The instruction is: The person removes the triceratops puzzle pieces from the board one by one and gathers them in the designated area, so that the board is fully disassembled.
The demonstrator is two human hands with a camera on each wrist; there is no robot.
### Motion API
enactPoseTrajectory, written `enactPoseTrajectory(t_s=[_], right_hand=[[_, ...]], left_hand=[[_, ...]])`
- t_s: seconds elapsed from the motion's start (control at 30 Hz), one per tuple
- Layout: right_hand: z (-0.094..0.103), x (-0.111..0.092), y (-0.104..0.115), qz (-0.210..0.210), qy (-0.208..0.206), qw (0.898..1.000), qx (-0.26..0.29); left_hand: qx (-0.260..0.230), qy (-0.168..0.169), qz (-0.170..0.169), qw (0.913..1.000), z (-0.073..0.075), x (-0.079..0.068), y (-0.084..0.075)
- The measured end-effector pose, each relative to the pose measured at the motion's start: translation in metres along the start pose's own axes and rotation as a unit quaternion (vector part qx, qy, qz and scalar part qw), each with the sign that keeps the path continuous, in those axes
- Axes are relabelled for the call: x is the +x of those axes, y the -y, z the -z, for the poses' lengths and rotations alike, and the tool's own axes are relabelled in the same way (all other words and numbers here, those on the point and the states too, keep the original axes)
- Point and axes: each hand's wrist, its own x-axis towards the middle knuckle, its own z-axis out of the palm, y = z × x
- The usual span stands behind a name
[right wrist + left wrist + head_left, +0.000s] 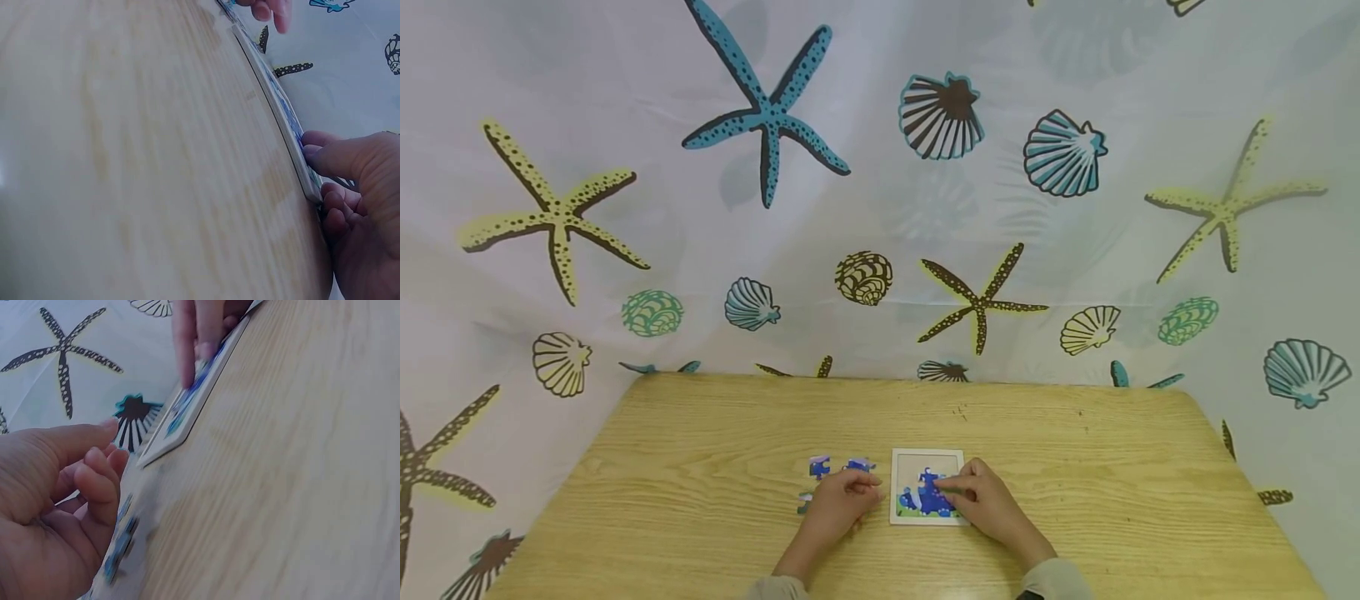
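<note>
Seemingly for fitting, the blue figure (928,503) inside the puzzle tray (894,487) is touched by close-set thumb and forefinger of the right hand (991,502); whether a piece is pinched cannot be told. Left of the tray, loose pieces (818,469), probably needed next, are partly hidden by the loosely curled left hand (837,505), apparently empty

1. Right sleeve (1060,579): plain, pale grey-beige, ending short of the bare right hand (992,504)
2. Small black item (1031,595), partly cut off, behind the right hand
3. Left sleeve (777,588): similar grey-beige, left of the right hand
</note>
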Motion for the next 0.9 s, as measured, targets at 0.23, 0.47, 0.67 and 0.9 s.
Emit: enactPoseTrajectory(t_s=[0.23,0.47,0.67,0.9], right_hand=[[0.000,0.002,0.002,-0.006,-0.005,1.000,0.003],[0.000,0.002,0.003,-0.003,-0.012,1.000,0.007],[0.000,0.001,0.001,-0.007,-0.015,1.000,0.011],[-0.003,0.005,0.007,-0.039,-0.039,0.998,0.018]], left_hand=[[-0.029,0.054,0.016,0.9980,-0.023,0.004,-0.005],[0.026,0.037,0.008,0.9989,-0.032,0.008,-0.006],[0.106,0.019,-0.004,0.9942,-0.038,0.013,-0.002],[0.134,-0.006,0.014,0.9909,-0.043,0.017,0.003]])
